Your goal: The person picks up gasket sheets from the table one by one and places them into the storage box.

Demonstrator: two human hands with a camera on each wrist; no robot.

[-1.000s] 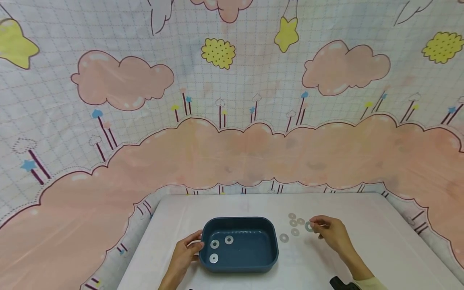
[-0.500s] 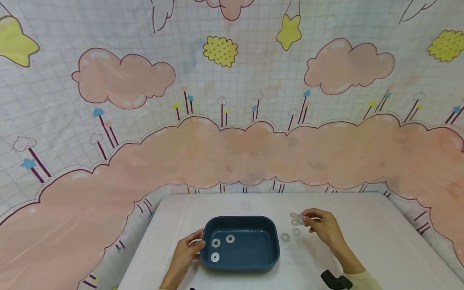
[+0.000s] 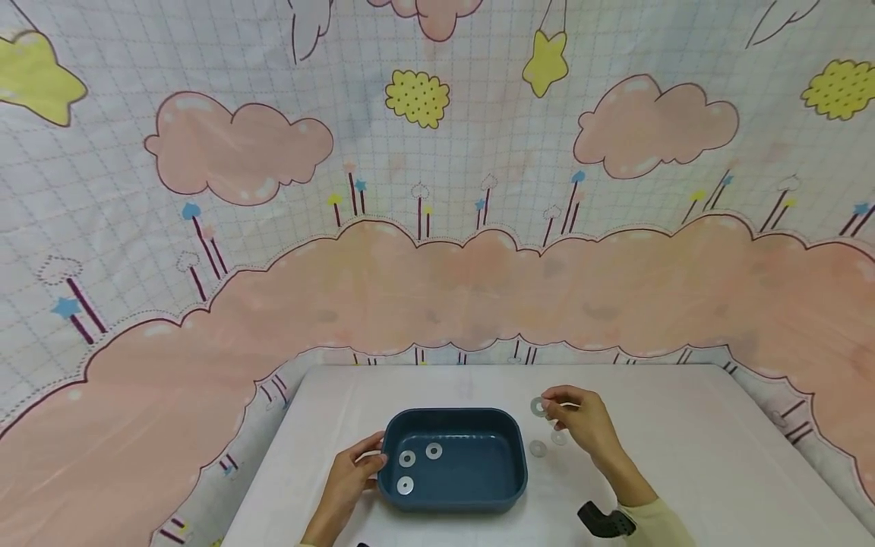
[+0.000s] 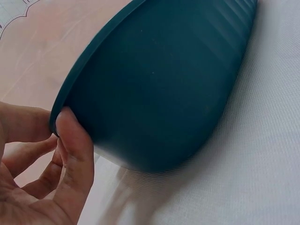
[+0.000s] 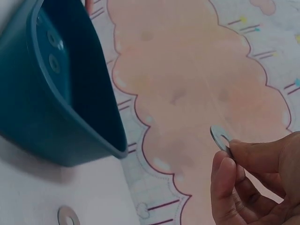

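Note:
My left hand (image 3: 345, 479) grips the left rim of a dark blue rectangular box (image 3: 472, 479), thumb outside the wall in the left wrist view. Three flat metal washers lie on the box floor, among them a lower one (image 3: 399, 486). Between thumb and fingertips my right hand (image 3: 582, 419) pinches another washer (image 5: 217, 134), raised beyond the box's right end. On the white table below that hand are more washers, including a grey one (image 3: 533, 450) near the box; some are hidden behind the hand.
A white cloth covers the table (image 3: 683, 425). Behind it hangs a patterned curtain (image 3: 451, 296) with clouds and stars. A black band (image 3: 601, 523) sits on the right wrist.
My right hand has moved left toward the box with the pinched washer, passing over the washers on the table. The left hand stays on the box rim.

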